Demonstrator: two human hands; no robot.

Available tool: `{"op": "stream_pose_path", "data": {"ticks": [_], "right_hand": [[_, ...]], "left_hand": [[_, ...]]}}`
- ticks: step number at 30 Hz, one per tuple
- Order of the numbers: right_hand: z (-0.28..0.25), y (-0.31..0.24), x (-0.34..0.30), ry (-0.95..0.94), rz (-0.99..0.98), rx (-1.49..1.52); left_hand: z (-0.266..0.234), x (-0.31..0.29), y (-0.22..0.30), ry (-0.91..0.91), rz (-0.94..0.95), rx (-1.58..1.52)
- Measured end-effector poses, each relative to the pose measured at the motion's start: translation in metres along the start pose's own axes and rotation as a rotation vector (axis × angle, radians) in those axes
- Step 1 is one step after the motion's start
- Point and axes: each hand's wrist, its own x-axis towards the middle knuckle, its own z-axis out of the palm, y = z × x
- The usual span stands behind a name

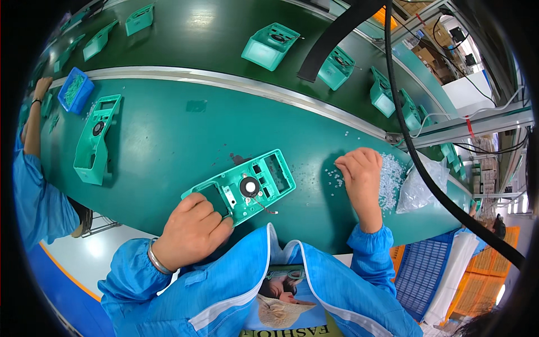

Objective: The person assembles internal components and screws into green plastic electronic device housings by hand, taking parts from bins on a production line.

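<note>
A green plastic housing [275, 197] lies tilted on the bench in front of me, with a round black speaker [249, 186] fixed inside and a short wire ending in a small connector. My left hand [193, 231] is closed on the housing's near left end, the fingers wrapped over its rim. To the right, my right hand [362, 171] hovers over the bench with thumb and fingertips pinched together; whatever is between them is too small to make out. Beside and under it spreads a pile of small clear plastic pieces [389, 182], with several strays to the left.
A clear plastic bag [421, 188] lies right of the pile. At left stand another green housing [95, 140] and a blue bin [76, 91] of small green parts, near a co-worker's arm [35, 121]. Beyond a metal rail, a belt [191, 33] carries several housings. A black cable [401, 118] hangs at right.
</note>
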Motion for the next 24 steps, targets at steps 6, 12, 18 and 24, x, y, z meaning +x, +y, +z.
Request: {"op": "stream_pose_path", "data": {"ticks": [6, 12, 18, 24], "right_hand": [[0.001, -0.004, 0.004, 0.043, -0.063, -0.04], [-0.008, -0.016, 0.007, -0.031, 0.029, 0.176], [0.001, -0.101, 0.031, -0.211, -0.256, 0.572], [0.008, -0.117, 0.031, -0.251, -0.317, 0.617]], "left_hand": [[-0.002, 0.002, -0.002, 0.033, 0.002, 0.008], [-0.006, 0.004, -0.004, -0.009, 0.031, -0.011], [-0.005, 0.001, -0.007, -0.016, 0.033, -0.004], [-0.004, 0.003, -0.006, 0.014, 0.031, -0.013]]}}
